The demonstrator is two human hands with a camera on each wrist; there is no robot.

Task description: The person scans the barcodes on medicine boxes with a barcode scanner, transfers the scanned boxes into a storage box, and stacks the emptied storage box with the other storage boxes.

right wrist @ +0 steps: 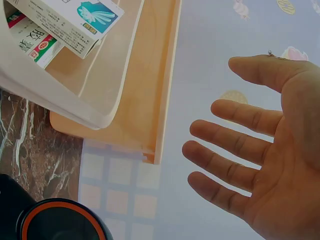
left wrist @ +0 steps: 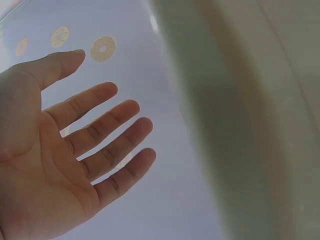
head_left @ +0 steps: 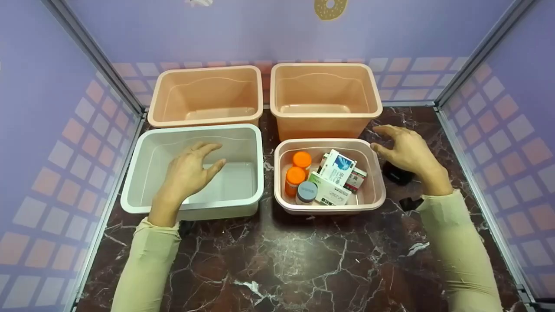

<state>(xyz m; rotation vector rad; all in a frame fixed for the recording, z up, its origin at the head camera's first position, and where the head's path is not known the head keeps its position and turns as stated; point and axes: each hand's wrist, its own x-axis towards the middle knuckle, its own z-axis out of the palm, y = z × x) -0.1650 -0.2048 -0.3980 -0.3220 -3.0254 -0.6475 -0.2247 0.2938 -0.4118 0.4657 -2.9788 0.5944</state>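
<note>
My left hand (head_left: 185, 173) hovers over the pale grey-green bin (head_left: 234, 203), holding nothing. In the left wrist view its fingers (left wrist: 110, 155) are spread and nearly straight. To the right, my right hand (head_left: 407, 149) hangs beside the right rim of the small pinkish bin (head_left: 376, 190), also with nothing in it. That bin holds two orange-capped bottles (head_left: 295, 175), a grey-capped bottle (head_left: 307, 192) and several medicine boxes (head_left: 338, 168). The right wrist view shows the right hand's fingers (right wrist: 225, 165) extended, with a white and blue box (right wrist: 97, 17) lying in the bin.
Two orange bins, one at the back left (head_left: 208, 119) and one at the back right (head_left: 325, 123), stand against the purple wall (head_left: 269, 30). A black object (head_left: 396, 173) lies under the right hand, and a smaller black piece (head_left: 409, 203) sits near that sleeve. Dark marble surface (head_left: 295, 268) extends in front.
</note>
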